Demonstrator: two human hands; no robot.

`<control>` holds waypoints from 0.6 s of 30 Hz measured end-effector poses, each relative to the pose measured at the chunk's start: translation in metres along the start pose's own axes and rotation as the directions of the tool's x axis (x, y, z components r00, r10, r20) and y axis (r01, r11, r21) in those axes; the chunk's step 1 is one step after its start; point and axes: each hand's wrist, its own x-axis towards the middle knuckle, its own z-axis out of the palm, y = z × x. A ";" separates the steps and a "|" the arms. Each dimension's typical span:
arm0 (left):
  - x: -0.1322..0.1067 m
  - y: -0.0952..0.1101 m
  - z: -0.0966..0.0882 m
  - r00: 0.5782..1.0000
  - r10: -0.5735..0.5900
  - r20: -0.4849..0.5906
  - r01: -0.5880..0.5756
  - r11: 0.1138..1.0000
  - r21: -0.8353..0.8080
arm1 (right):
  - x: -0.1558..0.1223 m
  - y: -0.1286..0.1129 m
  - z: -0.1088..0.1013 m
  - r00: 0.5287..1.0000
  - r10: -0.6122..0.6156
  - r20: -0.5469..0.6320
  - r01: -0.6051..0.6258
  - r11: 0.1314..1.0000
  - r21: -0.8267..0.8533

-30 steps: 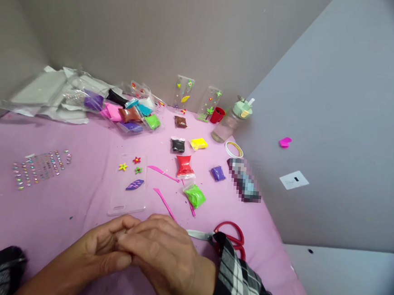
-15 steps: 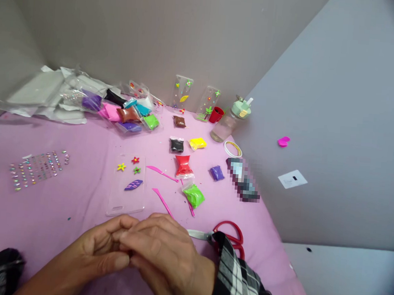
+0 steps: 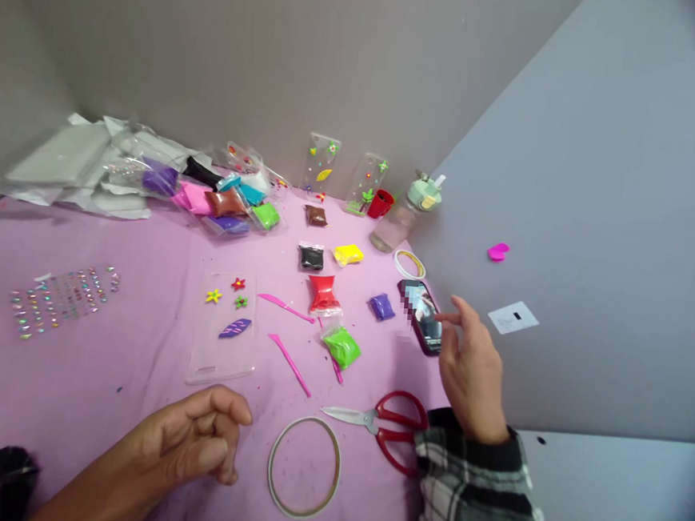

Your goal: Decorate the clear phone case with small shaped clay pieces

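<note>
My right hand (image 3: pixel 472 371) is over the lit phone (image 3: pixel 424 319), its index finger stretched to the screen and nothing in its grasp. Palm turned inward, my left hand (image 3: pixel 192 438) hovers at the front, fingers loosely curled and thumb apart; I see nothing held in it. Just beyond it lies a clear phone case (image 3: pixel 222 363) bearing a purple striped leaf (image 3: pixel 235 329), a yellow flower (image 3: pixel 214 296), a red flower (image 3: pixel 238 284) and a green flower (image 3: pixel 241 302). A ring of tape (image 3: pixel 271 467) rests right of my left hand, near red-handled scissors (image 3: pixel 371 417).
Pink modelling tools (image 3: pixel 291 366) lie mid-table beside green (image 3: pixel 342 347), red (image 3: pixel 323 293) and purple (image 3: pixel 381 306) clay packets. A gem sticker sheet (image 3: pixel 61 302) is at left. Behind stand a bottle (image 3: pixel 395 224), a red cup (image 3: pixel 381 204) and bagged clay (image 3: pixel 225 201).
My hands, together before, have parted. The right one has moved right and up to the phone, uncovering the tape ring and scissors; the left one stays at the front.
</note>
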 end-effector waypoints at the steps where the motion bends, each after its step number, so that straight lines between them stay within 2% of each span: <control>1: -0.001 -0.001 0.000 1.000 -0.001 -0.007 0.001 1.000 0.000 | 0.005 0.015 0.006 0.998 0.008 0.068 -0.001 0.995 -0.103; 3: -0.002 -0.004 -0.001 1.000 0.005 -0.020 -0.005 1.000 0.003 | 0.016 0.036 0.021 0.979 -0.012 0.202 0.052 0.980 -0.191; 6: -0.002 -0.005 -0.002 1.000 0.003 -0.010 -0.003 1.000 0.013 | 0.029 0.040 0.043 0.974 -0.055 0.222 0.090 0.984 -0.154; 9: -0.001 -0.007 -0.004 0.999 0.003 -0.045 -0.003 1.000 -0.007 | 0.031 0.015 0.050 0.967 -0.152 0.205 0.165 0.985 -0.051; 12: 0.000 -0.008 -0.005 0.996 0.017 -0.082 -0.020 0.999 -0.028 | 0.013 -0.035 0.032 0.934 -0.313 0.174 0.300 0.949 0.100; 15: 0.002 -0.009 -0.006 0.998 0.038 -0.051 -0.040 0.998 -0.047 | -0.022 -0.098 0.005 0.789 -0.611 0.066 0.517 0.718 0.466; 17: 0.005 -0.010 -0.008 0.999 0.022 -0.031 -0.025 0.998 -0.066 | -0.044 -0.134 -0.007 0.669 -0.741 0.064 0.573 0.568 0.590; 18: 0.007 -0.010 -0.009 0.999 0.023 -0.029 -0.025 0.997 -0.069 | -0.053 -0.148 -0.008 0.638 -0.768 0.049 0.586 0.526 0.617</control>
